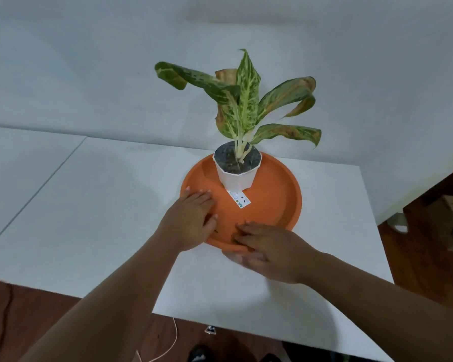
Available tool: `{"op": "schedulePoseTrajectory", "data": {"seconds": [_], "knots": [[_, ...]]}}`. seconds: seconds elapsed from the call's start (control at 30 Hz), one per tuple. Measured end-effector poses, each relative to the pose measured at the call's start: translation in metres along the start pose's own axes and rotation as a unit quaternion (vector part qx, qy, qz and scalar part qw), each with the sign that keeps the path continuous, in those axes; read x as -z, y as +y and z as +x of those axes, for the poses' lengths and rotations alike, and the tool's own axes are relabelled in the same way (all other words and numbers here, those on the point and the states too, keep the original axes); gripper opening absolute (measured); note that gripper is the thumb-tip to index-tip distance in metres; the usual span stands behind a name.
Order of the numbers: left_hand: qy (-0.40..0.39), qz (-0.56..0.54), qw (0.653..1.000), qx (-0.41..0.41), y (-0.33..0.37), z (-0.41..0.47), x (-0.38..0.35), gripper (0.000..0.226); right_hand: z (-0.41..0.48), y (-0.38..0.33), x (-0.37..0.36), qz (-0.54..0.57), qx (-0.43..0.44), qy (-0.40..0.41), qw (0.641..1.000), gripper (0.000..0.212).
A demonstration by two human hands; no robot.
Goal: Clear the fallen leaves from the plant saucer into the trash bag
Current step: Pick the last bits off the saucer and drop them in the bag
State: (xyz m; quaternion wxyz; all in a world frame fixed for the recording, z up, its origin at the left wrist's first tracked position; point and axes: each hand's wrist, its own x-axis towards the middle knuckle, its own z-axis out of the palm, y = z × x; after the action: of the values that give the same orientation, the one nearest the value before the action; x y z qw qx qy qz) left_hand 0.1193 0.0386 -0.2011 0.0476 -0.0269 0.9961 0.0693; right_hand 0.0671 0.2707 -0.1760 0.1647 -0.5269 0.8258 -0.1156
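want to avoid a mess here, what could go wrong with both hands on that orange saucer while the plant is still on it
1. The white pot stands toward the far side of the orange saucer, so lifting or tipping the near rim could topple the tall, leaning plant and spill soil.
2. The left hand lies flat in the saucer and the right hand grips the near rim; sweeping may push debris onto the white table.
3. No trash bag is in view.

Round orange saucer (277,202) sits flat on the white table, shallow, raised rim all around; its far half carries a white faceted pot, a white label lies on its floor, and a few tiny dark leaf bits (238,241) cling by the near rim
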Motion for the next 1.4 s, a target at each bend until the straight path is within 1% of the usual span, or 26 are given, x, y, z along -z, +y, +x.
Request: {"op": "schedulePoseTrajectory", "data": {"seconds": [0.07,0.13,0.17,0.2,0.27,0.3,0.33,0.4,0.47,0.53,0.6,0.7,0.73,0.8,0.87,0.97,1.07,1.2,1.3,1.4], "knots": [[0.003,-0.015,1.000,-0.010,0.002,0.000,0.002,0.073,-0.002,-0.010,0.001,0.074,0.004,0.002,0.997,0.045],[-0.004,-0.052,0.998,-0.028,0.002,-0.002,0.006,0.061,0.001,-0.009,0.003,0.112,-0.017,0.012,0.994,0.038],[-0.016,-0.068,0.996,-0.048,0.002,-0.002,0.007,0.056,0.002,-0.005,0.004,0.103,-0.041,0.022,0.994,0.042],[-0.033,-0.067,0.994,-0.076,0.003,-0.001,0.009,0.057,0.002,0.000,0.004,0.079,-0.070,0.037,0.994,0.049],[-0.057,-0.023,0.992,-0.110,0.006,-0.005,0.010,0.074,0.000,0.008,0.005,0.016,-0.104,0.029,0.994,0.063],[-0.060,0.003,0.989,-0.135,0.004,-0.006,0.008,0.084,0.000,0.006,0.007,-0.003,-0.122,0.019,0.992,0.065],[-0.059,0.022,0.985,-0.158,0.001,-0.010,0.007,0.090,0.001,0.000,0.008,-0.001,-0.128,0.006,0.992,0.062],[-0.043,0.029,0.980,-0.193,-0.005,-0.013,0.006,0.096,0.003,-0.018,0.009,0.045,-0.116,0.003,0.992,0.055],[-0.033,0.014,0.976,-0.215,-0.007,-0.014,0.005,0.097,0.003,-0.029,0.009,0.074,-0.097,0.012,0.992,0.055],[-0.022,0.015,0.964,-0.265,-0.006,-0.016,0.004,0.089,0.001,-0.033,0.004,0.090,-0.109,0.020,0.990,0.045],[0.021,0.037,0.953,-0.300,-0.006,-0.017,-0.002,0.081,0.002,-0.031,0.001,0.098,-0.114,0.025,0.988,0.033],[0.071,0.047,0.939,-0.335,-0.010,-0.020,-0.006,0.067,0.008,-0.028,-0.007,0.053,-0.115,0.019,0.992,0.030],[0.071,0.037,0.937,-0.339,-0.010,-0.020,-0.007,0.059,0.009,-0.026,-0.011,0.030,-0.122,0.010,0.992,0.030],[0.043,0.000,0.940,-0.338,-0.006,-0.021,-0.007,0.047,0.009,-0.025,-0.012,0.020,-0.134,-0.005,0.991,0.028],[0.027,-0.049,0.943,-0.327,-0.004,-0.022,-0.005,0.039,0.010,-0.027,-0.008,0.032,-0.116,0.001,0.993,0.023],[-0.017,-0.110,0.952,-0.286,0.001,-0.024,0.003,0.037,0.014,-0.028,0.001,0.094,-0.092,-0.009,0.991,0.017],[-0.051,-0.132,0.965,-0.220,0.006,-0.025,0.011,0.032,0.017,-0.022,0.011,0.118,-0.124,-0.044,0.984,0.015],[-0.095,-0.196,0.967,-0.135,0.012,-0.024,0.025,0.017,0.026,-0.009,0.020,0.145,-0.176,-0.044,0.973,0.016],[-0.130,-0.261,0.955,-0.055,0.016,-0.022,0.030,0.027,0.032,-0.003,0.020,0.156,-0.194,-0.041,0.968,0.016],[-0.145,-0.318,0.937,-0.009,0.019,-0.021,0.034,0.035,0.035,0.001,0.016,0.216,-0.227,0.023,0.950,0.016]]}}
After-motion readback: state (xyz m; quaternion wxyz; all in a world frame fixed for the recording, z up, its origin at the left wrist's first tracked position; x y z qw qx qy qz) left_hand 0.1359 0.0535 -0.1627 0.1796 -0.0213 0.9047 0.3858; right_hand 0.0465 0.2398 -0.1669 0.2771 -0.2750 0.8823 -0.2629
